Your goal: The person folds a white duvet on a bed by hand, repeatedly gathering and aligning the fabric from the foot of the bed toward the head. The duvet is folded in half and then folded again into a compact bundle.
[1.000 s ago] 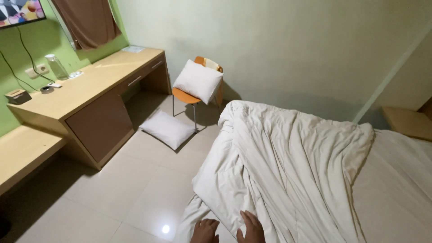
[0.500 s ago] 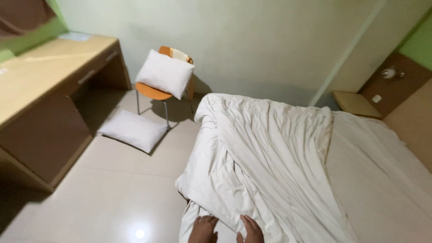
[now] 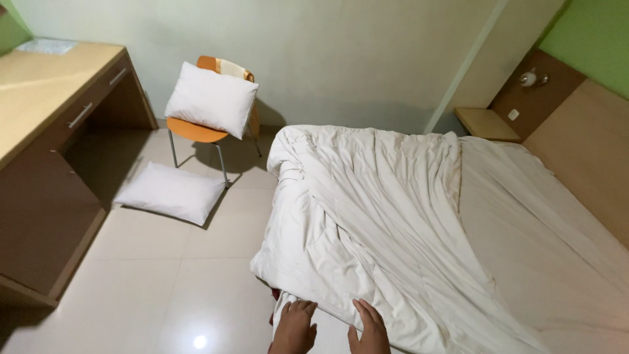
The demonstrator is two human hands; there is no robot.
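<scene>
Head view: left hand [image 3: 294, 326] and right hand [image 3: 370, 326], both flat with fingers spread, palms down on the near edge of a rumpled white blanket [image 3: 367, 223] that covers the left part of the bed [image 3: 557, 262], gripping nothing. Left of the bed: floor pillow [image 3: 171, 192], orange chair [image 3: 196, 130] bearing a second pillow [image 3: 211, 99], wooden desk [image 3: 46, 92].

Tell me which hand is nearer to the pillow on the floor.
Left. The left hand lies on the blanket's edge, on the side toward the floor pillow; the right hand lies farther away.
</scene>
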